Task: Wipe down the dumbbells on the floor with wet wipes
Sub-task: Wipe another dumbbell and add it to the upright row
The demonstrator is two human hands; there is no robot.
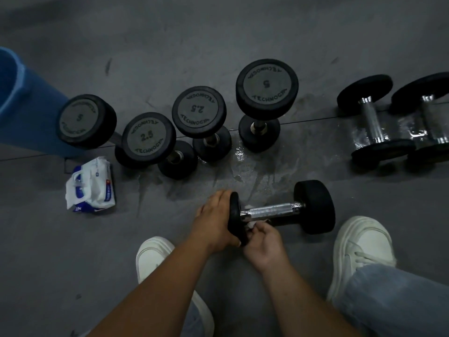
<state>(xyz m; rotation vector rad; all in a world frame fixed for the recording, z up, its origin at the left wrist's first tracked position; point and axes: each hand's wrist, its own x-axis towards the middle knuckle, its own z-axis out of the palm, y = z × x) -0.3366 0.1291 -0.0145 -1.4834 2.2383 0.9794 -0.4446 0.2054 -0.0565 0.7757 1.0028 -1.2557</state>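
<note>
On the grey floor [73, 263] before the person lies a black rubber dumbbell with a chrome handle [274, 211]. It looks heavy and stiff and may roll, so a head is the best hold. The left hand [213, 222] grips one head with curled fingers. The right hand [263, 242] pinches a white wet wipe [251, 224] beside the handle's end.

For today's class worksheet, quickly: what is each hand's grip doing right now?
Left hand: closed round one head of the dumbbell.
Right hand: pinching a white wipe by the dumbbell.
</note>
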